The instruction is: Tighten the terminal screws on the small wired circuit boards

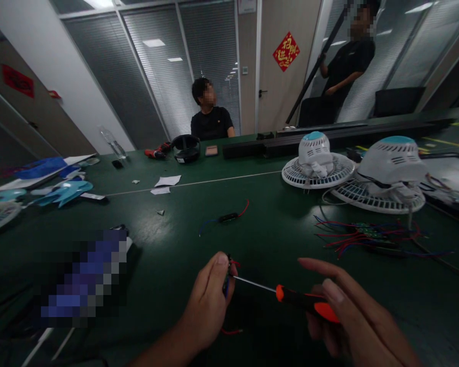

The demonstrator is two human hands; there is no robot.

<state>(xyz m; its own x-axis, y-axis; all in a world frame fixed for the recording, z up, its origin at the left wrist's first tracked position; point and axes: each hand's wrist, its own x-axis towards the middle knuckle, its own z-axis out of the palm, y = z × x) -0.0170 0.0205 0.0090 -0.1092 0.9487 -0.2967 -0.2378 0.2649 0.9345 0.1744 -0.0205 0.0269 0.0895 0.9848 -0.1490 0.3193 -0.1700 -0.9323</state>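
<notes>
Over glossy tabletop (275, 229), right hand (361, 311) holds slim-shafted screwdriver (296, 297).

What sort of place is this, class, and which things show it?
Probably an office or meeting room serving as a workshop: slatted blinds suggest an office, while wired circuit boards and a screwdriver in the right hand suggest bench work.

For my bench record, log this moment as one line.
left hand: holds small green circuit board | right hand: holds orange-and-black screwdriver, tip close to board | beyond: slim black module, red- and blue-wired, on dark-green table
</notes>
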